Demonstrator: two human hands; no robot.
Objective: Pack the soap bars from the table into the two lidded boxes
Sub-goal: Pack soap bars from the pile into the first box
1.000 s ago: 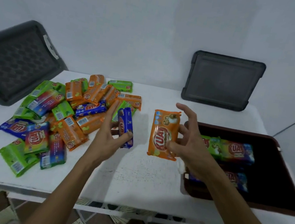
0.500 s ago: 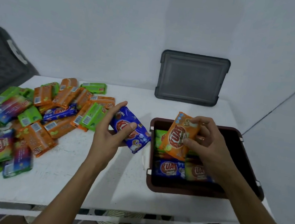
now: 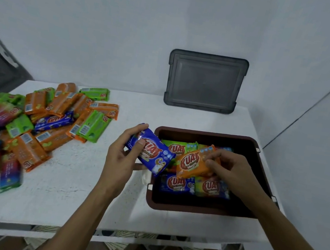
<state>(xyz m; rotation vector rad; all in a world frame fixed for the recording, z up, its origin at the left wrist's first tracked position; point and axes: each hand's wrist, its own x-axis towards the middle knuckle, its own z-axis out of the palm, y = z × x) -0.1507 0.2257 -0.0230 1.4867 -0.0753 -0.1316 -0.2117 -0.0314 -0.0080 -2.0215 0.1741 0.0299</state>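
While the left hand (image 3: 120, 159) grips one blue bar (image 3: 152, 152) slanting down-right, the right hand (image 3: 233, 171) pinches one orange bar (image 3: 190, 164) slanting up-right over the box (image 3: 200, 211).

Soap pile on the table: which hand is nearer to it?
Left. The left hand, holding a blue bar, is between the pile and the brown box; the right hand, pinching an orange bar, is over the box.

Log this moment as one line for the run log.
left hand: holds blue soap bar at brown box rim | right hand: pinches orange soap bar over box | grey lid: off, upright behind box
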